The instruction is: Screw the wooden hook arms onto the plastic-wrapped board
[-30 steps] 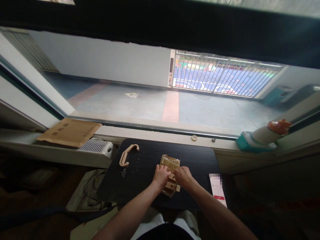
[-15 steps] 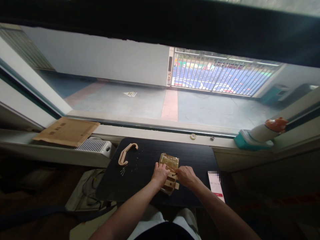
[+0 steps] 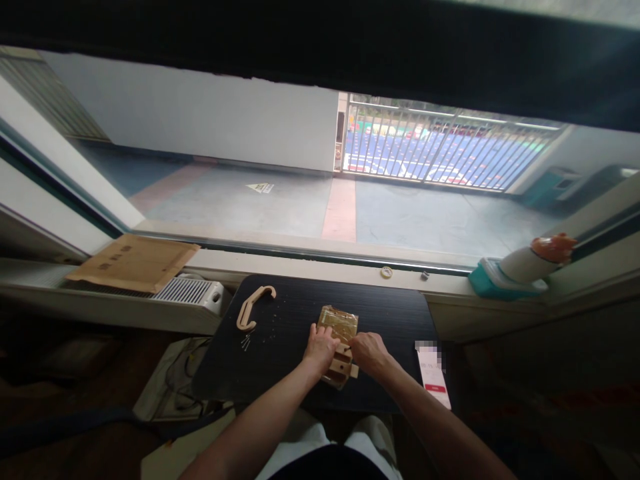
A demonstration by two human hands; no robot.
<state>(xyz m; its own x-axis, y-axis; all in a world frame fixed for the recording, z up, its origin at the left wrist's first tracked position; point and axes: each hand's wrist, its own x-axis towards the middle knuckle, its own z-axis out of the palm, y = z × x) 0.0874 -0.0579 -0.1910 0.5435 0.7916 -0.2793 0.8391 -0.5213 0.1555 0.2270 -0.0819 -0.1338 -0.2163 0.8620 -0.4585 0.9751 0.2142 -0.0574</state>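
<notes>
On the black table (image 3: 295, 373), a clear-wrapped, brownish-gold package (image 3: 340, 320) lies in front of me, with light wooden pieces (image 3: 342, 367) on its near half. Dark round holes show in the wood. My left hand (image 3: 321, 348) presses down on the package and a wooden piece, fingers forward and holding them steady. Closed at the right edge of the same wood is my right hand (image 3: 370, 350), gripping a thin dark tool whose tip barely shows; the rest is hidden in the fist. A small wooden block (image 3: 355, 371) juts out at the right side.
A curved wooden piece (image 3: 249, 310) and several screws (image 3: 245, 343) lie at the table's left. A phone (image 3: 433, 375) rests at its right edge. Tape (image 3: 387, 273) and a teal box (image 3: 493, 280) stand on the sill; a brown envelope (image 3: 135, 261) covers part of the radiator (image 3: 193, 291).
My right hand has turned slightly, and less of the dark tool shows at its fingertips. My left hand stays in place on the wood.
</notes>
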